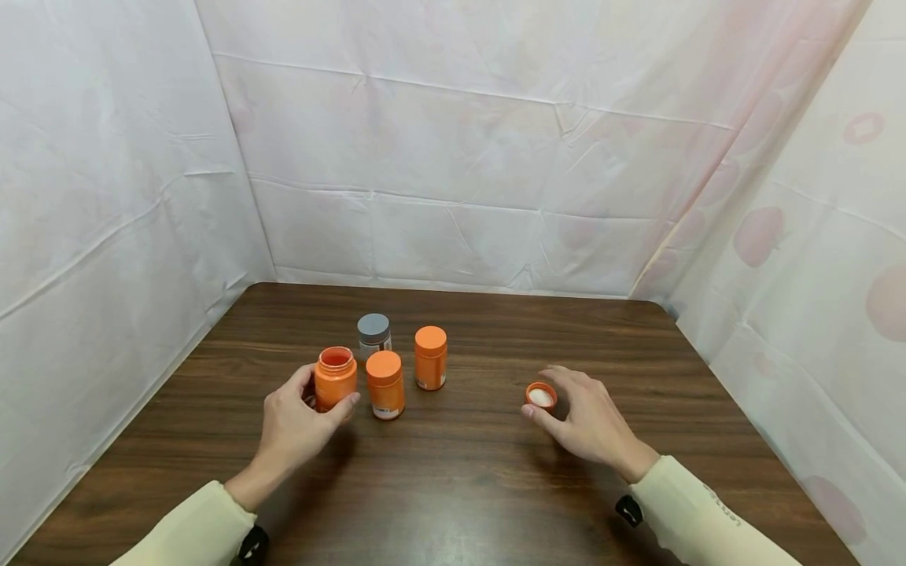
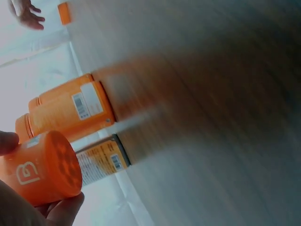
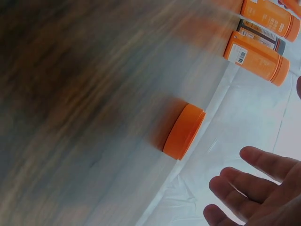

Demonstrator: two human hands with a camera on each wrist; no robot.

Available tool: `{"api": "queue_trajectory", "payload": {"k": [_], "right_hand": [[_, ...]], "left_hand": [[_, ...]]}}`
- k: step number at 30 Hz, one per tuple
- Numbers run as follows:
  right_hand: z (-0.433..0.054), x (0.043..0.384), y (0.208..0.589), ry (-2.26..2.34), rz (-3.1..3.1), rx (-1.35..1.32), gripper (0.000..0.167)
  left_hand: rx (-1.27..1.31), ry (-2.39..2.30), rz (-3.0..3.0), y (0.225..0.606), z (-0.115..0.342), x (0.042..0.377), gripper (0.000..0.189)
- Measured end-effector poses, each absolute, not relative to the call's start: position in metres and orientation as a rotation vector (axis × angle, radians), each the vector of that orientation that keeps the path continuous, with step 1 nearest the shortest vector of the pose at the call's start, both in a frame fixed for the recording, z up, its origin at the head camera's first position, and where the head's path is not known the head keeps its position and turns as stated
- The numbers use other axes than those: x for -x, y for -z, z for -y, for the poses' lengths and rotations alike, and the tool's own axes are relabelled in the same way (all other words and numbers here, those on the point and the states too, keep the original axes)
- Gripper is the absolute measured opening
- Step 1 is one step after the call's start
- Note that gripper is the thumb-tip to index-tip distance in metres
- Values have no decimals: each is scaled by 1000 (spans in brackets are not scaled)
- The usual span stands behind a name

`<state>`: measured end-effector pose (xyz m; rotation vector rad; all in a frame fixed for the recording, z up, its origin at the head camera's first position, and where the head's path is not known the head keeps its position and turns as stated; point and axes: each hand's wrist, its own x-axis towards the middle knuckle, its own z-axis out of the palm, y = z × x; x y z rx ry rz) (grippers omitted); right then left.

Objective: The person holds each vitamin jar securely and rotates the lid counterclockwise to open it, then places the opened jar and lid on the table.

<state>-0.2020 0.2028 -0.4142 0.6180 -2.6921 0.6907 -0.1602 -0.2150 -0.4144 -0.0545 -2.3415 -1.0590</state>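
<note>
My left hand (image 1: pixel 293 422) grips an uncapped orange bottle (image 1: pixel 336 384), its mouth facing up. In the left wrist view the base of this bottle (image 2: pixel 40 169) shows, held off the table. Over on the right, an orange lid (image 1: pixel 541 396) lies upside down on the table with its white inside showing. My right hand (image 1: pixel 593 420) is close beside that lid, thumb and fingers spread on either side. The right wrist view has a gap between the fingers (image 3: pixel 256 183) and the lid (image 3: pixel 184 132).
Two capped orange bottles (image 1: pixel 385 385) (image 1: pixel 430 360) stand just right of my left hand. Behind them is a bottle with a grey cap (image 1: pixel 373 328), partly hidden. The dark wooden table (image 1: pixel 467 472) ends at pale cloth walls (image 1: pixel 453 157) at the back and sides.
</note>
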Motion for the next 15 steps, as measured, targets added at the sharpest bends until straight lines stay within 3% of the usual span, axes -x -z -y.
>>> {"api": "queue_trajectory", "payload": {"k": [15], "right_hand": [[-200, 187, 412, -689, 2689, -676, 66]], "left_hand": [[-70, 1051, 2457, 419, 232, 174, 56]]}}
